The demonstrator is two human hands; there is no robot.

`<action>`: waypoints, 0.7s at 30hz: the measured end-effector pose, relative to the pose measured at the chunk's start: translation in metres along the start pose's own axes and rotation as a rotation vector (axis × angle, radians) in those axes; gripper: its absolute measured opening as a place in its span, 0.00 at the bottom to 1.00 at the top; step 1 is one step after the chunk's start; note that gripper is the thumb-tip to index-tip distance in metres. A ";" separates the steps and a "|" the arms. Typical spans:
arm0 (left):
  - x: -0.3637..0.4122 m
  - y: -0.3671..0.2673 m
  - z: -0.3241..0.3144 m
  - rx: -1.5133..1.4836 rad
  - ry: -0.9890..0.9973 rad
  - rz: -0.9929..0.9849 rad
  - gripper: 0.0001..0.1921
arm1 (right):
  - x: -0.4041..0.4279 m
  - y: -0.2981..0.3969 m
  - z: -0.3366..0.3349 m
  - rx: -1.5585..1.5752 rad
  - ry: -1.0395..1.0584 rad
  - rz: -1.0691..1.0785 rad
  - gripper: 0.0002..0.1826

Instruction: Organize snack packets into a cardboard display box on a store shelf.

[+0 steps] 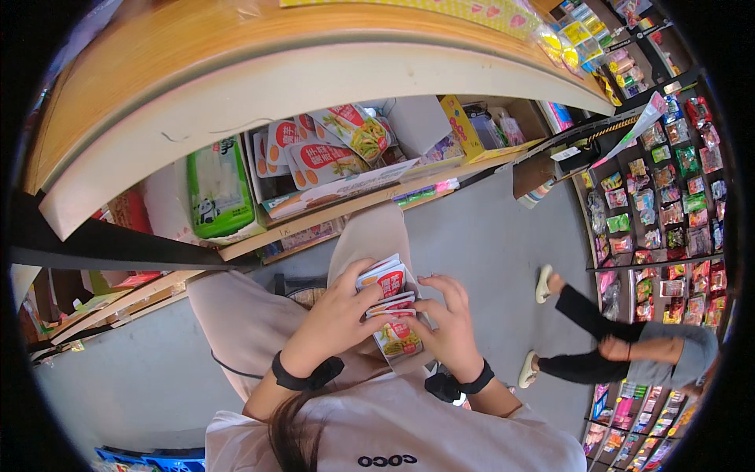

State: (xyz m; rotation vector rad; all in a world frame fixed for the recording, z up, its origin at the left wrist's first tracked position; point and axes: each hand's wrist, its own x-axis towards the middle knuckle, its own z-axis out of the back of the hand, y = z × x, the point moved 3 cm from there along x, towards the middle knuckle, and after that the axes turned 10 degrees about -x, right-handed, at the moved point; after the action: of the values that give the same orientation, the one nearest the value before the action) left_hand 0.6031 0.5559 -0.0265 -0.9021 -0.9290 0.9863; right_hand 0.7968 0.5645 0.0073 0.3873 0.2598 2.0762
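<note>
Between my hands, over my lap, is a cluster of small white, red and yellow food packets [396, 339] with printed pictures of food. They stand in what looks like an open cardboard box [411, 364], its walls mostly hidden. My left hand [339, 321] grips the packets from the left, fingers across the rear ones and thumb on the front. At their right edge, my right hand [451, 330] pinches with thumb and index finger, its other fingers raised. Ahead on the shelf, a display box [348, 187] holds several similar packets, some tilted.
A green package with a panda picture [218, 189] stands left of the display box, a yellow carton [472, 138] to its right. The wooden shelf top [253, 26] overhangs them. At right, a person [637, 354] is beside racks of hanging snack packets [666, 200].
</note>
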 end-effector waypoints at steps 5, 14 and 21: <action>-0.001 0.001 0.001 -0.043 -0.043 0.001 0.13 | 0.022 -0.012 0.023 0.116 -0.025 -0.014 0.12; -0.006 0.001 0.001 -0.064 -0.027 -0.005 0.10 | 0.214 -0.025 0.026 0.054 -0.036 0.248 0.26; -0.011 0.000 -0.002 -0.002 -0.069 -0.028 0.10 | 0.288 -0.015 -0.029 -0.083 0.051 0.324 0.32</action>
State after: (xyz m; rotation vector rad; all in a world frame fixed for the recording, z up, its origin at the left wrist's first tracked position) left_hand 0.6018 0.5451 -0.0290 -0.8585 -0.9987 0.9978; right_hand 0.6597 0.8197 0.0234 0.3435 0.1468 2.4087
